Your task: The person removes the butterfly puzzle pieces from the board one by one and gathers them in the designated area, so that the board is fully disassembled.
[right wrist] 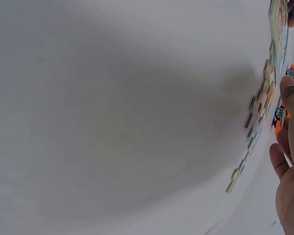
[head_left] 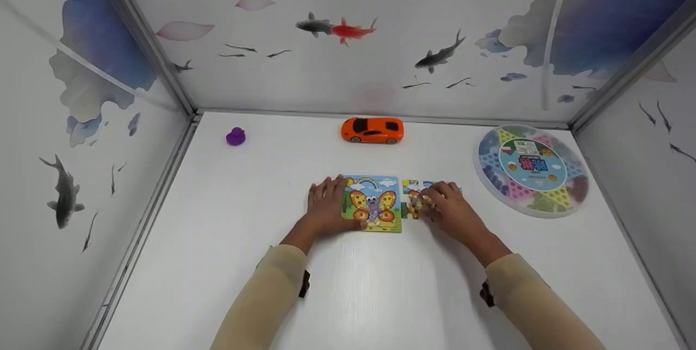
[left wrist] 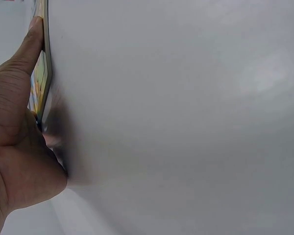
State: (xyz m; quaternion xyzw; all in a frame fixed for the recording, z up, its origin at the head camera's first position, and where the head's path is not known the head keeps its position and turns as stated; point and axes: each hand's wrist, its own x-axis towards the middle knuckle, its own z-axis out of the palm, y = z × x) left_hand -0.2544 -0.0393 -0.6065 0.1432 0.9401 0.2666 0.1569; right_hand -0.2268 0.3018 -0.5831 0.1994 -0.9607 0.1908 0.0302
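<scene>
A square butterfly puzzle board lies in front of me. My left hand grips it at its left side, fingers spread along that edge and thumb over the lower edge. In the left wrist view the thumb presses along the board's rim. Just right of the board are several loose jigsaw pieces, partly hidden under my right hand. That hand's fingers are curled, pinching a small puzzle piece that is mostly covered. In the right wrist view the row of pieces lies beside the hand.
An orange toy car stands behind the board near the back wall. The purple rubber duck sits at back left. At the right is a round clear-lidded case with colourful contents. Printed panels enclose the white table.
</scene>
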